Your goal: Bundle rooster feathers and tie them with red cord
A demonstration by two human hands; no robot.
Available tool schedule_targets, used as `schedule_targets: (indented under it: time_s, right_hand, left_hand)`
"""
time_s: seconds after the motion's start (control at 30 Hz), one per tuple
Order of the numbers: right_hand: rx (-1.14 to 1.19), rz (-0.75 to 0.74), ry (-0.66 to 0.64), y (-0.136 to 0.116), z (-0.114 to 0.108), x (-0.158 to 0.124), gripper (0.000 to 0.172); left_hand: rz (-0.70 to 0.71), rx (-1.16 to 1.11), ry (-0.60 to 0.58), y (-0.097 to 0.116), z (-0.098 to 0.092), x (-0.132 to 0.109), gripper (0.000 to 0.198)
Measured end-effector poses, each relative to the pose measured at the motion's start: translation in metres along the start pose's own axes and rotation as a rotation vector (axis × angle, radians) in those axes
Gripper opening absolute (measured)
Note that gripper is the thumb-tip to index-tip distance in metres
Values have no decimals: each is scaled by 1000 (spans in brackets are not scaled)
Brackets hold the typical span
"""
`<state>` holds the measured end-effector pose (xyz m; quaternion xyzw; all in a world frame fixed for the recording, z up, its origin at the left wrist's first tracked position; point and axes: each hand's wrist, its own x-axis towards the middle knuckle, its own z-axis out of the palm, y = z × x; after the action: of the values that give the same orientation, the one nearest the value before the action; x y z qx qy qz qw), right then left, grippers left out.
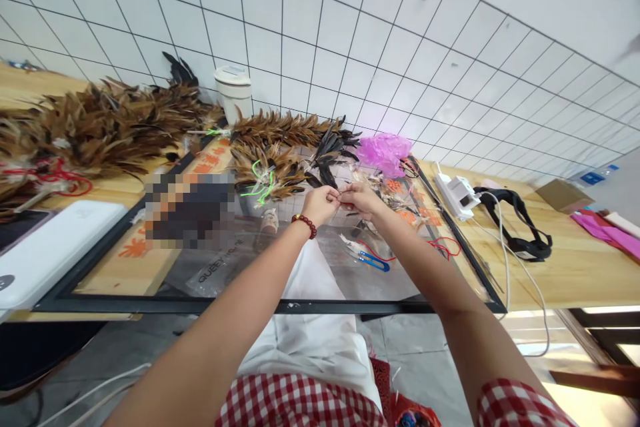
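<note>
My left hand (321,205), with a red bead bracelet (306,225) at the wrist, is closed in a pinch. My right hand (361,200) pinches too, its fingertips meeting those of the left. What lies between the fingers is too small to make out. Black feathers (330,150) spread just beyond both hands; whether the fingers touch them I cannot tell. Left of the hands lies a bunch of brown feathers (267,170) tied with bright green string (263,188). Blue thread snips (374,261) rest below my right hand beside red cord (447,248).
A black-rimmed glass panel (240,305) covers the wooden table. Brown feather garlands (115,120) pile up at the left, near a white power bank (60,253). A white lidded cup (234,90) and a purple plastic bag (385,152) stand behind. A power strip (456,195) and black strap (525,233) lie right.
</note>
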<state>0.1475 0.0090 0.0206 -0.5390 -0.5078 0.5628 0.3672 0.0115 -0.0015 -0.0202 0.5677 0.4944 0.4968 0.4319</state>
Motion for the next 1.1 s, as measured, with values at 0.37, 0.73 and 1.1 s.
schedule_targets:
  time_s: [0.37, 0.73, 1.1]
  right_hand:
    - [-57, -85, 122, -47, -12, 49, 16]
    - [-959, -628, 126, -54, 37, 99, 49]
    - [-1480, -896, 224, -97, -7, 101, 33]
  left_hand:
    - [-13, 81, 54, -6, 1, 0, 21]
    - [-50, 92, 34, -8, 0, -1, 17]
    - [-4, 195, 45, -10, 3, -3, 16]
